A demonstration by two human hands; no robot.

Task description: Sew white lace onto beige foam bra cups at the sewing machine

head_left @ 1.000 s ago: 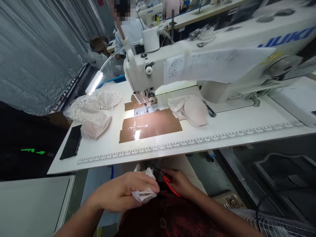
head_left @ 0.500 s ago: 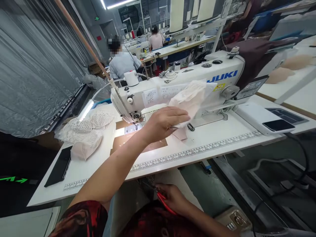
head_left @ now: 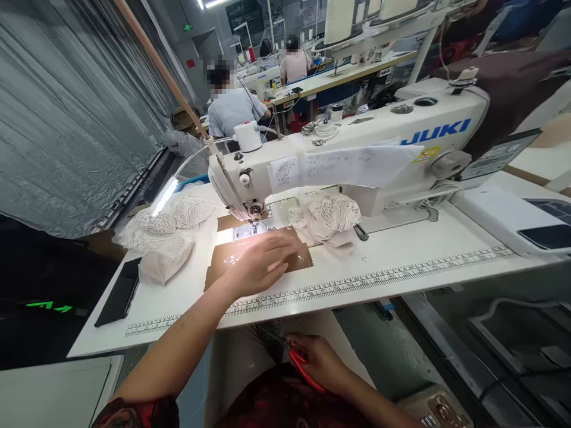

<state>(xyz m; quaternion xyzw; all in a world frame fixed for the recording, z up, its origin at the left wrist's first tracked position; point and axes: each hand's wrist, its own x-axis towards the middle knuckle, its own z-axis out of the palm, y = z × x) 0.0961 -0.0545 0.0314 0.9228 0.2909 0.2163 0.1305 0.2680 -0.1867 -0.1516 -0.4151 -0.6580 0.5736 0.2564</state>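
My left hand (head_left: 261,264) hovers empty over the brown patch (head_left: 223,260) on the white sewing table (head_left: 401,261), fingers loosely stretched, just in front of the needle of the white JUKI sewing machine (head_left: 357,148). A small pile of white lace bra cups (head_left: 332,219) lies to the right of the needle, under the machine arm. Below the table edge, my right hand (head_left: 319,359) rests at my lap, closed on red-handled snips (head_left: 301,367).
A larger heap of lace cups (head_left: 167,229) lies at the table's left, with a black phone (head_left: 118,291) in front of it. A control box (head_left: 513,217) sits at the right. A lamp (head_left: 163,196) shines at the left. Other people sit at machines further back.
My left hand carried a lace cup up from my lap, laid it on the pile right of the needle, then drew back empty over the brown patch. The right hand stayed low.
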